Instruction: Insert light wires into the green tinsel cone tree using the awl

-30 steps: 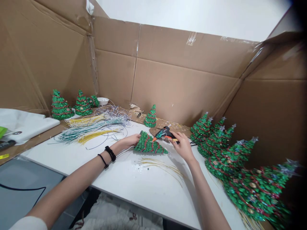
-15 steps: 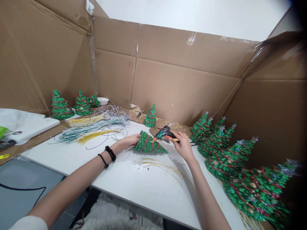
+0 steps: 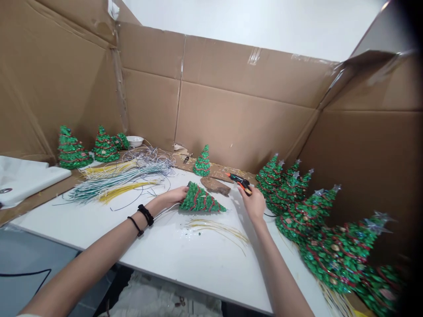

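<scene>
My left hand [image 3: 179, 193] grips the base of a small green artificial Christmas tree [image 3: 202, 199], which lies on its side with its tip to the right. Red garland winds around this tree, and pale wires trail from its base past my wrist. In my right hand [image 3: 254, 202] is the handle of a black and orange hot glue gun [image 3: 238, 179]. Its orange nozzle points left, apart from the tree and beyond a brown scrap of cardboard [image 3: 214, 186]. Loose yellow wires [image 3: 218, 226] lie in front of the tree.
Several decorated trees with star tops [image 3: 333, 246] crowd the right side. One small tree [image 3: 202, 160] stands at the back. Bundles of wires [image 3: 125, 174] spread at the left, near more trees [image 3: 74, 149] and a white bowl [image 3: 135, 141]. Cardboard walls [image 3: 244, 105] surround the white table [image 3: 194, 268].
The glue gun has moved away from the tree, back and to the right; its nozzle was at the tree's side before. My left hand keeps hold of the tree. The view has shifted slightly.
</scene>
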The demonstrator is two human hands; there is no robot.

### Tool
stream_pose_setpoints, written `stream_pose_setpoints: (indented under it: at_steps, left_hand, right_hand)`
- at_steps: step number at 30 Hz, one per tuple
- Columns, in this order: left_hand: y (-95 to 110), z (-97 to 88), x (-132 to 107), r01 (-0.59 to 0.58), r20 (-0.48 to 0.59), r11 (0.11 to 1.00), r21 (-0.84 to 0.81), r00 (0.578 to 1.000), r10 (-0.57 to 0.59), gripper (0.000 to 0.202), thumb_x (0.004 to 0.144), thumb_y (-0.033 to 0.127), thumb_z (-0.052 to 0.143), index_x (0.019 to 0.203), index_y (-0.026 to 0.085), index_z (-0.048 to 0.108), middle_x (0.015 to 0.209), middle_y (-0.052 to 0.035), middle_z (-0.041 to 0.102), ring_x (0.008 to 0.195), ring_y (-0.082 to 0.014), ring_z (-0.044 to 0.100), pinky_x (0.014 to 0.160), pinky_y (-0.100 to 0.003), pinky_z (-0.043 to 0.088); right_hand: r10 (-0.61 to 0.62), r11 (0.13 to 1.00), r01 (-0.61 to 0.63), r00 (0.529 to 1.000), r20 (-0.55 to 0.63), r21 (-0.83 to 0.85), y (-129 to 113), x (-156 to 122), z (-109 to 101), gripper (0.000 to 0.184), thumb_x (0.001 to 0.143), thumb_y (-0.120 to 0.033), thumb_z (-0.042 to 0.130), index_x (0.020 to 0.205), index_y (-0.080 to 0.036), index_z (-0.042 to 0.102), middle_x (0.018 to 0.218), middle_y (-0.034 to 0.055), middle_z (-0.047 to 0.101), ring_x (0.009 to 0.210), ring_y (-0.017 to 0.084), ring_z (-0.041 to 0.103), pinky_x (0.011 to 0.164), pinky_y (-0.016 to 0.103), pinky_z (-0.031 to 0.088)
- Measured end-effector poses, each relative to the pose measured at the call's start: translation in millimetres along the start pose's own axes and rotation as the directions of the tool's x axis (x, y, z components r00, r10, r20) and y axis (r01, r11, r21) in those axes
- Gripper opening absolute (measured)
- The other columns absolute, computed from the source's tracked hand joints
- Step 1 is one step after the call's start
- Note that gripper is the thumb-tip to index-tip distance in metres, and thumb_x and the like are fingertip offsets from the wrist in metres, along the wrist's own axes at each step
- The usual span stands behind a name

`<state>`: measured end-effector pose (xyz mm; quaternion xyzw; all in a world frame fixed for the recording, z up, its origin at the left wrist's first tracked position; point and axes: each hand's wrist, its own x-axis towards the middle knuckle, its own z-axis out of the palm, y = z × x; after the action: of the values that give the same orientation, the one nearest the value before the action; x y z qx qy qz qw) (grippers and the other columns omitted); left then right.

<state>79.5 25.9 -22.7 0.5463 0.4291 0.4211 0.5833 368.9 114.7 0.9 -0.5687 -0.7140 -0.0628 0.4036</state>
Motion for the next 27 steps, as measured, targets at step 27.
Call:
stream_pose_setpoints:
  at_steps: [27]
  left_hand:
    - [-5.1,-3.2,3.2,0.016,-0.001,1.0,-0.015,1.0,-0.016,0.022,0.061,0.018,0.069,0.082,0.013,0.069,0.078,-0.0042,0.071,0.069,-0.0156,0.062,0.066,-0.027,0.048]
  right_hand:
    - [0.074,0.997,-0.078,0.987,-0.141,-0.025,33.9,-10.5,23.9,0.053,0.08,-0.058,0.049,0.099,-0.011,0.065,0.092,0.0214,0.06,0.09,0.033,0.049,0.075,0.048,0.038]
